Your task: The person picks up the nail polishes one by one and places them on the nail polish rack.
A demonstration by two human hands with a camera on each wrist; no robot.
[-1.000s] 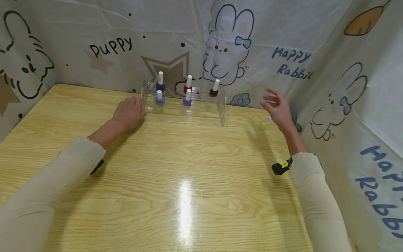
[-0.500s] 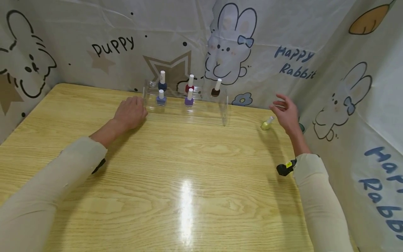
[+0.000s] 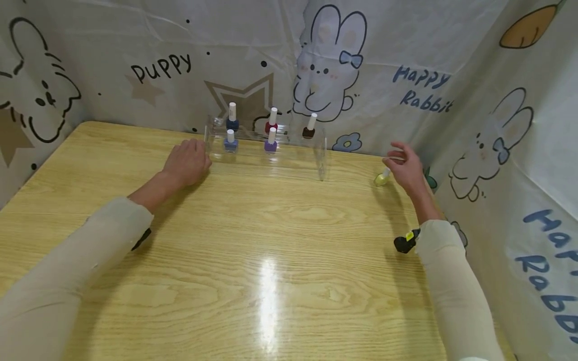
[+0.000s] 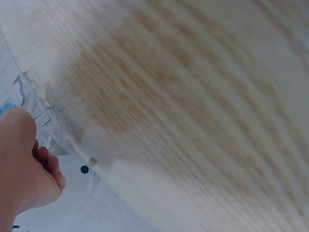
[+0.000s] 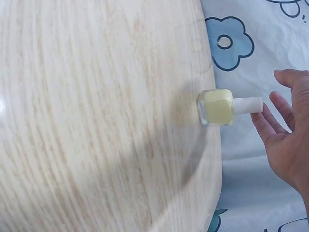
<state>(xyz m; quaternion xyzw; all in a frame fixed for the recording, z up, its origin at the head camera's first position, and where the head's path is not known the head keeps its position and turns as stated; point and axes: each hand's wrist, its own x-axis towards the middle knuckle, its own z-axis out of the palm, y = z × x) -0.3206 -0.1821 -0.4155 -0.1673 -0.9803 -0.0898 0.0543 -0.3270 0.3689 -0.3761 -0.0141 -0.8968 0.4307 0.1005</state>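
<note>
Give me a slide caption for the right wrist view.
Right hand open beside a yellow nail polish bottle on the wooden table.

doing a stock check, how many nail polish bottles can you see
6. Five stand on the clear rack: dark blue, red and brown on the back step, light blue and purple in front. A yellow one stands by the right hand.

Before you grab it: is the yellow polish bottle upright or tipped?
Upright. The yellow bottle stands on the table, white cap up, beside the right hand.
</note>
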